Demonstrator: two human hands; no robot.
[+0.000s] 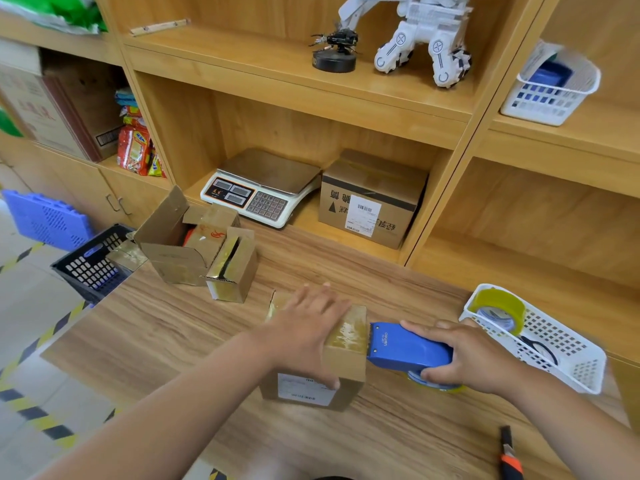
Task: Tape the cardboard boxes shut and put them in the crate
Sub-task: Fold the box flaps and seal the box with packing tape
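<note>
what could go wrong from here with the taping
1. The tape dispenser in the right hand has its toothed edge against the box, close to the left hand pressing on top; a slip could nick the fingers.
2. Only that flat press steadies the box, so a hard pull might slide it and wrinkle the tape.
3. The utility knife lies near the front edge of the table, by the right forearm; an elbow might knock it off.
</note>
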